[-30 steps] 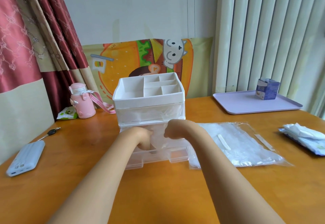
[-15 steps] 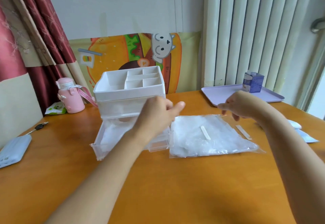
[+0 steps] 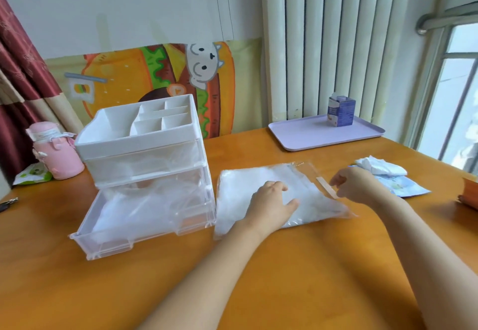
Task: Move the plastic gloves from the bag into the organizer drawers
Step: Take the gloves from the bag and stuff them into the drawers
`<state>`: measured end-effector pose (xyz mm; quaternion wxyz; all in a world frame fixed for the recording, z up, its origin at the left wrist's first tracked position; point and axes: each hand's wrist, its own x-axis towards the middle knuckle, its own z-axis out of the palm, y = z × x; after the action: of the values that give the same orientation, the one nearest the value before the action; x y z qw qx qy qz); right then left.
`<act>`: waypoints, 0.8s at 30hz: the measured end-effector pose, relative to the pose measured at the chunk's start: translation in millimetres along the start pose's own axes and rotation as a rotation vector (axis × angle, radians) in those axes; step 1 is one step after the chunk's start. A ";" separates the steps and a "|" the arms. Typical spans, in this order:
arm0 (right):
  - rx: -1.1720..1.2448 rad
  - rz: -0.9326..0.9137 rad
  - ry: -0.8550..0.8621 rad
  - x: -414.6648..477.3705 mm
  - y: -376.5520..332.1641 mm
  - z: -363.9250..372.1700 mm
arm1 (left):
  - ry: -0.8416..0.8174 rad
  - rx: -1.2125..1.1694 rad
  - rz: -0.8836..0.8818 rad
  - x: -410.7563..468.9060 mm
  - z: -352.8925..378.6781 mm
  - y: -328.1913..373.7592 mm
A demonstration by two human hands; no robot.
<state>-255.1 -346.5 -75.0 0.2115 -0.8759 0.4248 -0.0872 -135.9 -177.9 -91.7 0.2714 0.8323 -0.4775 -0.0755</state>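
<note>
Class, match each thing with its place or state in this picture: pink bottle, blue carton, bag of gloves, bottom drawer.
Things
1. pink bottle
2. blue carton
3. bag of gloves
4. bottom drawer

Places or states
a. standing on the lilac tray
b. lying flat under the left hand
c. pulled out, with clear plastic inside
d. on the table, left of the organizer as the camera sees it

Pairs: 1-d, 2-a, 3-b, 4-c
</note>
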 end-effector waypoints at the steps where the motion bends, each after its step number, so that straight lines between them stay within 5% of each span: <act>1: -0.006 -0.001 -0.005 1.8 0.8 -3.2 | -0.023 0.055 -0.013 3.5 4.6 -3.3; 7: 0.030 -0.046 -0.017 2.5 4.8 -2.8 | -0.117 0.311 -0.091 15.4 25.1 -25.2; 15: 0.069 -0.026 -0.123 -7.4 -2.2 11.7 | -0.115 0.301 -0.078 14.0 30.5 -30.5; 24: 0.293 -0.083 0.182 -5.6 -3.5 4.7 | -0.048 0.241 -0.067 11.7 29.8 -32.5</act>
<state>-254.6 -338.9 -77.5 0.2937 -0.8410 0.3886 -0.2355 -116.6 -186.1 -132.2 0.1554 0.8722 -0.4614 -0.0466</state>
